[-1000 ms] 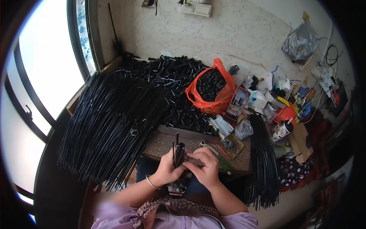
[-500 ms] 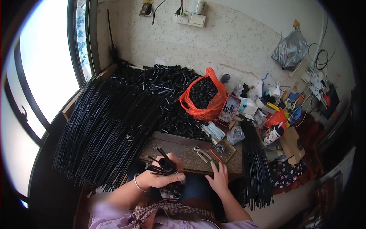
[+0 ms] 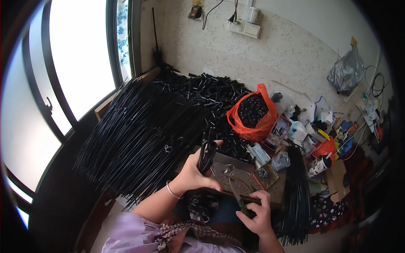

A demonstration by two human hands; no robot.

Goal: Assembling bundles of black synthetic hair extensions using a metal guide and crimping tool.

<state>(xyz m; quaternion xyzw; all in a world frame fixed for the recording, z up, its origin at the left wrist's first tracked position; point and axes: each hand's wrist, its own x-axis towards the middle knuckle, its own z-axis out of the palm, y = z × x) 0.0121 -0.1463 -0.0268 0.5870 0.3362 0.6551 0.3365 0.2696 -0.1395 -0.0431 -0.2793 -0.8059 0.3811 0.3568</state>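
My left hand (image 3: 195, 173), a bracelet at its wrist, is closed round a bundle of black rods and tubes (image 3: 206, 156) held upright above the near edge of the bench; its thumb sticks out to the right. Between the fingers of my right hand (image 3: 258, 216) is the handle of a pair of pincers (image 3: 235, 189) with metal jaws. The jaws point away, up over the bench top, to the right of the bundle. Motion blurs the pincers a little, and how far their jaws part I cannot tell.
Long thin black rods (image 3: 135, 139) lie heaped on the left, with another bundle (image 3: 295, 198) on the right. Behind is a pile of black tubes (image 3: 202, 90) and a red bag (image 3: 253, 135) of black parts. A phone (image 3: 277, 133) and a small tray (image 3: 266, 179) sit right.
My right hand has picked the pincers up off the bench and raised them. My left hand has turned the bundle more upright. The whole view has shifted.
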